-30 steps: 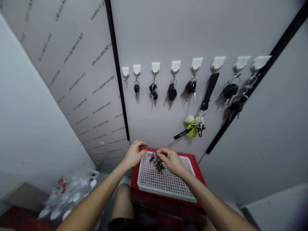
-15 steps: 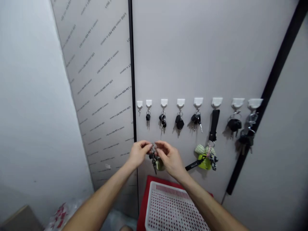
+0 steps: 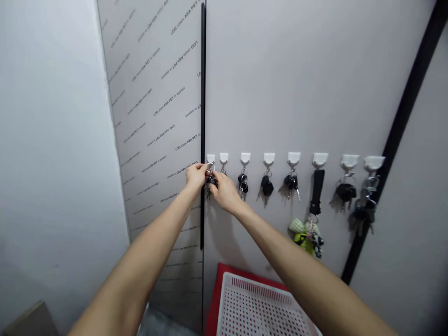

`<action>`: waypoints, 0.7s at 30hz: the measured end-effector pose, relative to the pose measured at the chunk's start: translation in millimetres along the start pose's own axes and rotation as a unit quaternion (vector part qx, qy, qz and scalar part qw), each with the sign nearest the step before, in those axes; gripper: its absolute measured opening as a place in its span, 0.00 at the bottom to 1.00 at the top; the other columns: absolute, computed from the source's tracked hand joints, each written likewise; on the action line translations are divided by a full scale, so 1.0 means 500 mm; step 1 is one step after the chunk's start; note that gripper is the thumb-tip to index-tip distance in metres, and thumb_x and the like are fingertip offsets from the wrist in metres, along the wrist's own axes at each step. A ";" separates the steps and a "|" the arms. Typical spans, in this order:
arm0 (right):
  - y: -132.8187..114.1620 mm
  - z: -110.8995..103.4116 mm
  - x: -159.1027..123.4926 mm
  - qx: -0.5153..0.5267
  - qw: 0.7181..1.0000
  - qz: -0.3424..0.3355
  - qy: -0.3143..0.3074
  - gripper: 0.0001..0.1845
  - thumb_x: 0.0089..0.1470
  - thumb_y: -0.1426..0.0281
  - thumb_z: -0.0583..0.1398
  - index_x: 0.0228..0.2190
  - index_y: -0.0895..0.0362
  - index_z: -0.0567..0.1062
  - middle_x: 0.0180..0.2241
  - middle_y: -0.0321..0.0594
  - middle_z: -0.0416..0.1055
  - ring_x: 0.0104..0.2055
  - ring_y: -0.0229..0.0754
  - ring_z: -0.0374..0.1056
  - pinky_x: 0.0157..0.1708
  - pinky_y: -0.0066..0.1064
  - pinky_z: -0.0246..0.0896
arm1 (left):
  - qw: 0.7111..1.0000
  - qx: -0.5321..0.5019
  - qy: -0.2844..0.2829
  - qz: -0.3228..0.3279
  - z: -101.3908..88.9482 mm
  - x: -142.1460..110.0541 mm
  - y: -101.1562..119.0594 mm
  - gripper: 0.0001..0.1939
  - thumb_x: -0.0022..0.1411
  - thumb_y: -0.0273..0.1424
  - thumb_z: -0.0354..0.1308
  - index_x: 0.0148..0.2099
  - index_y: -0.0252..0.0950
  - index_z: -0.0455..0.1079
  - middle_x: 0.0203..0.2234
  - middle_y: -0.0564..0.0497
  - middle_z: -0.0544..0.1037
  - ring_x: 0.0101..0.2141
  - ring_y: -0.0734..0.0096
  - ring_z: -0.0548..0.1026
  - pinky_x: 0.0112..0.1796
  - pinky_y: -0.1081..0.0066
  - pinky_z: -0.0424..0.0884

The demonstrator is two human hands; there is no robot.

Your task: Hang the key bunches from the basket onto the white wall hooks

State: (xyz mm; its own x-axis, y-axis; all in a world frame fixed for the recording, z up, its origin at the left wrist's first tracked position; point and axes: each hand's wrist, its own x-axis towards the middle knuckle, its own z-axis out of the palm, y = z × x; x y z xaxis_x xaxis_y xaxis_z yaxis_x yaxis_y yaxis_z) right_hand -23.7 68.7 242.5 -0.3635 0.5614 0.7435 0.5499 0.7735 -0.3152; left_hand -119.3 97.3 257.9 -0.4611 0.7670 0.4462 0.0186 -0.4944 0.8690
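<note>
A bunch of keys (image 3: 210, 181) on a metal ring is between my two hands, just below the leftmost white hook (image 3: 210, 158). My left hand (image 3: 196, 176) pinches the ring from the left. From the right, my right hand (image 3: 224, 190) has its fingers closed on the keys. Whether the ring sits on the hook I cannot tell. Partly behind my right fingers is the second hook (image 3: 224, 157), whose own key set is mostly covered. Another key bunch (image 3: 243, 183) hangs farther right.
More hooks hold key sets (image 3: 267, 186), a black strap (image 3: 317, 191) and a green charm (image 3: 307, 237). Below stands a white perforated basket (image 3: 227, 298) over something red (image 3: 214, 289). A black vertical strip (image 3: 203, 116) runs along the door edge. A white wall (image 3: 63, 140) is at left.
Both hands have risen from below the hook row to the leftmost hook, carrying the keys. The view has shifted slightly, and my right arm now reaches in front of the door below the hooks.
</note>
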 end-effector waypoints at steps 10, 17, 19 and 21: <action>0.008 0.015 -0.012 -0.025 0.997 0.035 -0.065 0.16 0.42 0.76 0.49 0.37 0.64 0.63 0.37 0.46 0.63 0.38 0.39 0.58 0.39 0.29 0.51 | 0.998 0.058 0.008 -0.020 -0.012 0.006 -0.031 0.04 0.41 0.27 0.51 0.20 0.31 0.64 0.11 0.56 0.65 0.14 0.80 0.64 0.20 0.77 0.62; 0.034 -0.006 -0.075 -0.020 0.997 0.039 -0.069 0.18 0.42 0.74 0.50 0.38 0.65 0.64 0.36 0.46 0.64 0.38 0.39 0.59 0.39 0.29 0.51 | 0.996 0.091 0.019 -0.006 -0.027 -0.005 -0.046 0.06 0.39 0.28 0.52 0.24 0.31 0.66 0.14 0.56 0.67 0.17 0.79 0.64 0.22 0.76 0.61; 0.055 -0.018 -0.116 -0.007 0.995 0.052 -0.087 0.18 0.42 0.73 0.50 0.39 0.65 0.64 0.36 0.46 0.65 0.37 0.39 0.59 0.39 0.29 0.52 | 0.995 0.097 0.028 -0.002 -0.043 -0.023 -0.058 0.08 0.38 0.28 0.52 0.25 0.31 0.65 0.15 0.57 0.66 0.16 0.81 0.62 0.22 0.77 0.59; 0.084 -0.027 -0.170 0.019 0.990 0.081 -0.116 0.18 0.42 0.72 0.49 0.38 0.64 0.66 0.35 0.46 0.66 0.36 0.38 0.60 0.38 0.29 0.52 | 0.993 0.108 0.038 0.004 -0.062 -0.057 -0.083 0.09 0.38 0.29 0.52 0.27 0.31 0.65 0.13 0.59 0.63 0.15 0.83 0.59 0.20 0.78 0.56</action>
State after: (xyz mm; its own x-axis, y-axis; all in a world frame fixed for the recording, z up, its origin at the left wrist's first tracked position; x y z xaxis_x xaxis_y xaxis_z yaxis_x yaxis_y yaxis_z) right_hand 40.6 49.4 174.0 -0.4378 0.7288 0.5265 0.5889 0.6750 -0.4445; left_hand -134.7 83.4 202.3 -0.5252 0.7267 0.4428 0.2089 -0.3944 0.8949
